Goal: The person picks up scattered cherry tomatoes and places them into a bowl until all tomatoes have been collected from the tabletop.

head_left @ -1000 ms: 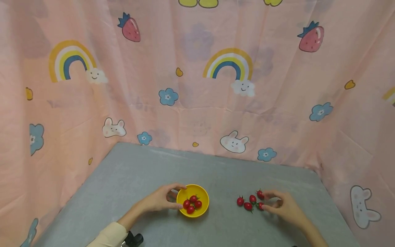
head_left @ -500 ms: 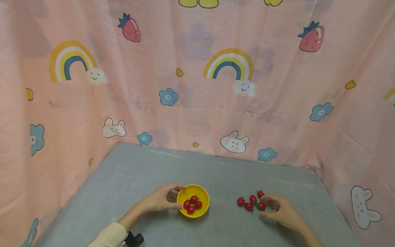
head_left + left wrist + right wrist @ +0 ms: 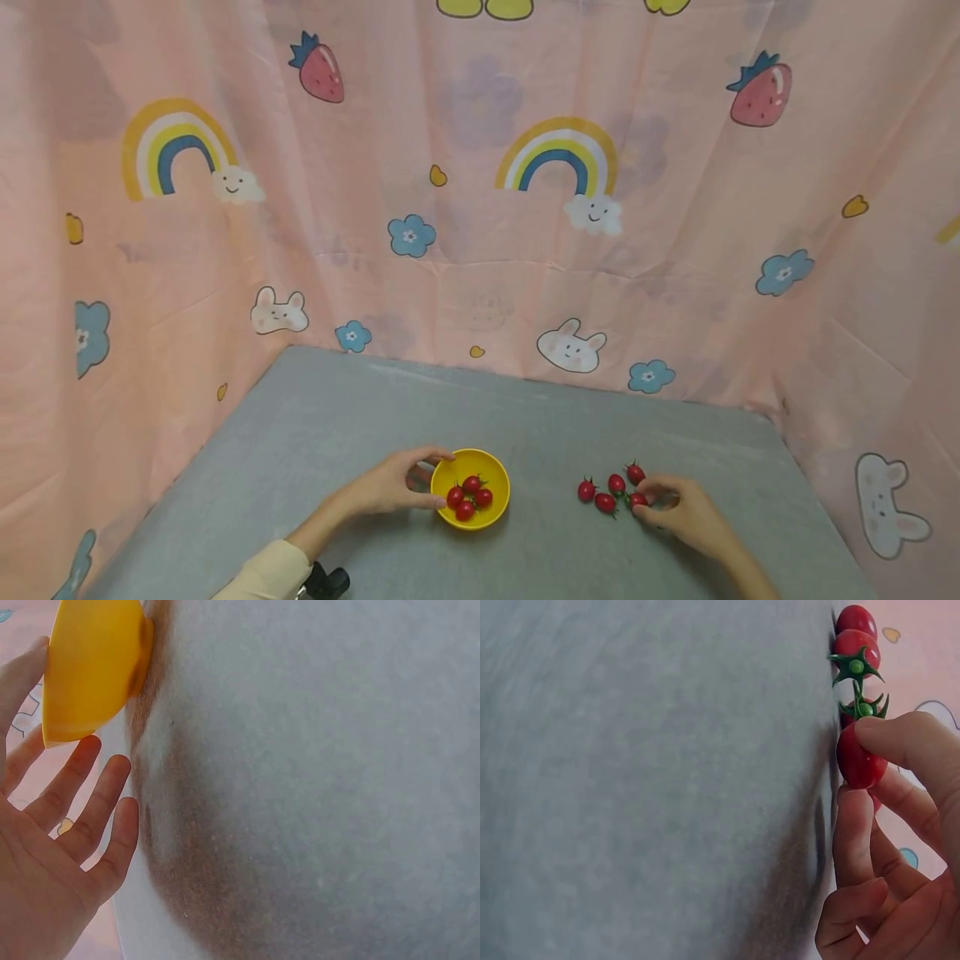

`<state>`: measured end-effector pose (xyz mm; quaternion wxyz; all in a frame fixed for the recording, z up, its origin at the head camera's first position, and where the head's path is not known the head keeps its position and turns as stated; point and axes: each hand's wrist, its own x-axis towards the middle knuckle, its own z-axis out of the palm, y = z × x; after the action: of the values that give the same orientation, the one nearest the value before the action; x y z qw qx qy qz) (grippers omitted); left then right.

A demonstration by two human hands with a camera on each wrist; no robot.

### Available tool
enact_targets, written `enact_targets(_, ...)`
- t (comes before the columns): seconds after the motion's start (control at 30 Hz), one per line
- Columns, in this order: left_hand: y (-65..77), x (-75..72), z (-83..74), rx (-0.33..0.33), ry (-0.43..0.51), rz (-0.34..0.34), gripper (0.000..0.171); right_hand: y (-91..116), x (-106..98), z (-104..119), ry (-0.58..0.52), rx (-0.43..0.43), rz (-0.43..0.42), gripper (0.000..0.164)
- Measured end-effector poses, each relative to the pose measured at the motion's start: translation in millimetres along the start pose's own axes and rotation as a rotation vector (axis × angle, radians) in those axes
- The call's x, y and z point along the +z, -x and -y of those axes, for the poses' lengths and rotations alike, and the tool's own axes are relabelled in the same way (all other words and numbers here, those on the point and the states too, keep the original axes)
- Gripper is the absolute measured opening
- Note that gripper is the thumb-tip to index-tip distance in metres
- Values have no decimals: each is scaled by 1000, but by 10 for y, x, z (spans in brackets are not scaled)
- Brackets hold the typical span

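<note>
Cherry tomato [image 3: 638,499], lower right of frame: pinched by right hand [image 3: 688,512]. Left hand [image 3: 390,483], half-spread, holds yellow bowl [image 3: 480,465], lower centre.

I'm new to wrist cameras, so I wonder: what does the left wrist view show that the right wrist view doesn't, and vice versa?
Only the left wrist view: a smooth, round yellow bowl and the left hand holding it. Only the right wrist view: glossy red oval tomatoes with green stems, and the right hand pinching the nearest tomato. Both: the grey tabletop and the pink printed curtain.
</note>
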<state>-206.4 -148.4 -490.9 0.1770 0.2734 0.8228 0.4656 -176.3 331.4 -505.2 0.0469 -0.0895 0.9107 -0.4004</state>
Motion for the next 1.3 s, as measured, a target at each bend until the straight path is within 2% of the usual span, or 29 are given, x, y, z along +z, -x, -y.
enact_targets(0.37,-1,5,-8,1,7,2,56,-6,-65,6,-70,-22,-9,26)
enact_targets(0.57,-6,8,0,5,-3,0,56,-38,-125,59,-111,43,-12,32)
enact_targets(0.73,-6,9,9,1,5,4,56,-69,-161,139,-112,51,-36,33)
enact_targets(0.97,3,9,-5,13,22,9,56,-137,-182,259,-122,-35,-92,28)
enact_targets(1.3,0,4,3,1,20,0,56,-265,-58,458,-132,-165,-95,23)
